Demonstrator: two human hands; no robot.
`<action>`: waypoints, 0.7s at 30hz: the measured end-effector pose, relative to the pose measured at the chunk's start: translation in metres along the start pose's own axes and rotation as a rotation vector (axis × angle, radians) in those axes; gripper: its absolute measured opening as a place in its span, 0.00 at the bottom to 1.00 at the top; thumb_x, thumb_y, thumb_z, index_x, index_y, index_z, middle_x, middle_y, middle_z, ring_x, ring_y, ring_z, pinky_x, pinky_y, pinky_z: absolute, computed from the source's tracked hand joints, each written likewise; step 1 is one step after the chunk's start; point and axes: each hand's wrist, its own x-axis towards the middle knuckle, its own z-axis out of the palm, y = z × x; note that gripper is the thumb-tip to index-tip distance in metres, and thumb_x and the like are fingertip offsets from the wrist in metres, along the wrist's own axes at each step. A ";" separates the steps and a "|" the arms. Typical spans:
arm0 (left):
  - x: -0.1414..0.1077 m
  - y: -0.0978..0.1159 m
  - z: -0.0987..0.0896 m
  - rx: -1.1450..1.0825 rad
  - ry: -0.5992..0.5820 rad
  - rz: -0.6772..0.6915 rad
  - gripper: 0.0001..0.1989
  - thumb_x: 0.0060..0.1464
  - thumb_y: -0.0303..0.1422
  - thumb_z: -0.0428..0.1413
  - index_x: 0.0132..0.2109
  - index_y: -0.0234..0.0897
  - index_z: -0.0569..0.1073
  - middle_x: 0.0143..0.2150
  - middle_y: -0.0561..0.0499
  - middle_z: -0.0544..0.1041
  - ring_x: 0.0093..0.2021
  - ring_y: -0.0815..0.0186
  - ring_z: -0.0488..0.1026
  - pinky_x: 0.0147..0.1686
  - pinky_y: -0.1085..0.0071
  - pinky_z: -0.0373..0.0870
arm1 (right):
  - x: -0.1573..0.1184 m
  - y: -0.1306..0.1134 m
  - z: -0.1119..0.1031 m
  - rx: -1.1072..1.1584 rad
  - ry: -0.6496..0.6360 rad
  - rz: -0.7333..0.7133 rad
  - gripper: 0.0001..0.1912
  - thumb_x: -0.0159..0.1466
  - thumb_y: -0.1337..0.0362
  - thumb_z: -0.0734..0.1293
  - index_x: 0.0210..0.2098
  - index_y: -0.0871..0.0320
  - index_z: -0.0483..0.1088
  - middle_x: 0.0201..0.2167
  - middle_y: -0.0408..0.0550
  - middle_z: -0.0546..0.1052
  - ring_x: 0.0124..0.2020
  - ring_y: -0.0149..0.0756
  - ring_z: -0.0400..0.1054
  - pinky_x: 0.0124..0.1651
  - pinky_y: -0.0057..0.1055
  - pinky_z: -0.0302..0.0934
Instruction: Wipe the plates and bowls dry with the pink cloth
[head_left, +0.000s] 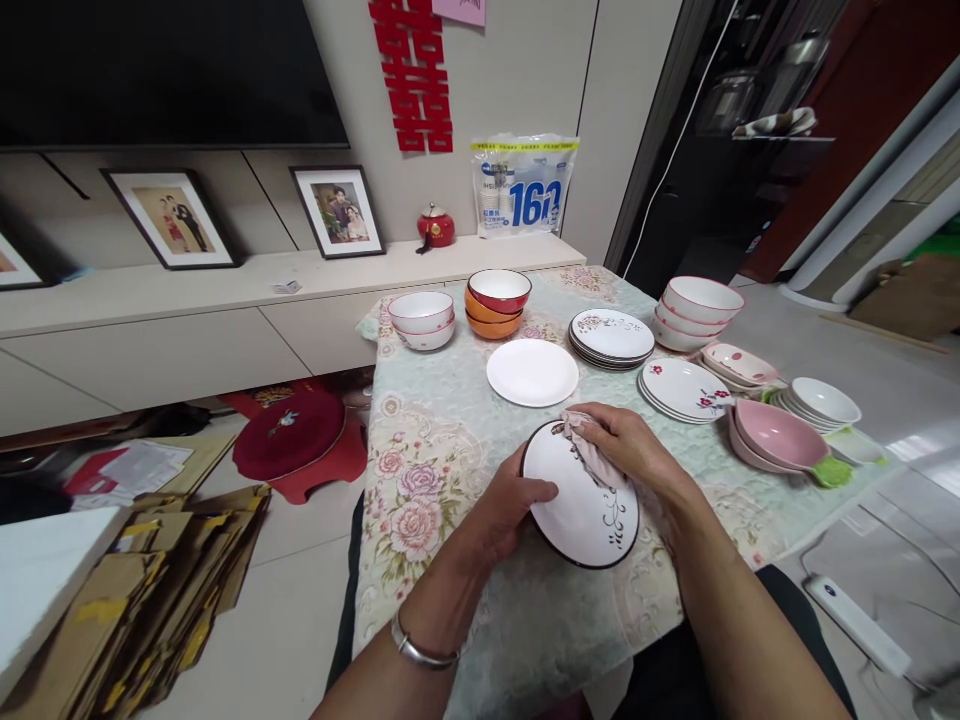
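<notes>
A white plate [574, 510] with a dark rim and a brown vine pattern is tilted up above the near part of the table. My left hand [514, 500] grips its left edge, thumb on the face and fingers behind. Bunched in my right hand [626, 440] is a pale pink cloth [592, 455], pressed against the plate's upper right. Just beyond lies a plain white plate [532, 373]. A stack of dark-rimmed plates [612, 335] stands behind to the right, near white plates with red flowers [684, 388].
White bowls [422, 318] and red and orange bowls [498, 300] stand at the table's back. Along the right are more bowls [697, 310], pink dishes [776, 435] and small bowls [825, 402]. A floral tablecloth [420, 480] covers the table; a red stool [296, 440] is at left.
</notes>
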 end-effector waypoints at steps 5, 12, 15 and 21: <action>0.002 -0.003 0.002 -0.015 0.124 0.067 0.38 0.33 0.20 0.58 0.57 0.34 0.69 0.49 0.42 0.80 0.48 0.51 0.75 0.47 0.59 0.71 | 0.002 0.016 -0.003 -0.269 0.046 0.246 0.15 0.68 0.61 0.60 0.46 0.57 0.75 0.43 0.51 0.80 0.43 0.43 0.72 0.44 0.34 0.60; 0.002 -0.003 0.006 0.015 0.151 0.046 0.39 0.31 0.18 0.53 0.57 0.36 0.69 0.47 0.45 0.80 0.48 0.53 0.75 0.44 0.62 0.71 | 0.003 0.003 0.018 -0.430 0.186 0.011 0.18 0.71 0.64 0.56 0.52 0.60 0.73 0.45 0.58 0.78 0.47 0.45 0.71 0.48 0.36 0.63; 0.001 -0.005 0.007 0.037 0.121 0.048 0.38 0.31 0.18 0.53 0.56 0.36 0.70 0.43 0.47 0.81 0.45 0.54 0.76 0.41 0.64 0.71 | 0.001 -0.011 0.033 -0.420 0.175 -0.231 0.19 0.70 0.68 0.56 0.57 0.60 0.69 0.56 0.61 0.73 0.55 0.46 0.68 0.54 0.39 0.62; 0.001 -0.012 0.003 0.053 0.088 0.073 0.31 0.32 0.18 0.53 0.49 0.34 0.72 0.39 0.47 0.81 0.40 0.57 0.76 0.37 0.67 0.69 | -0.006 -0.034 0.040 -0.384 0.013 -0.536 0.19 0.69 0.72 0.56 0.52 0.54 0.72 0.55 0.54 0.74 0.58 0.42 0.66 0.64 0.48 0.50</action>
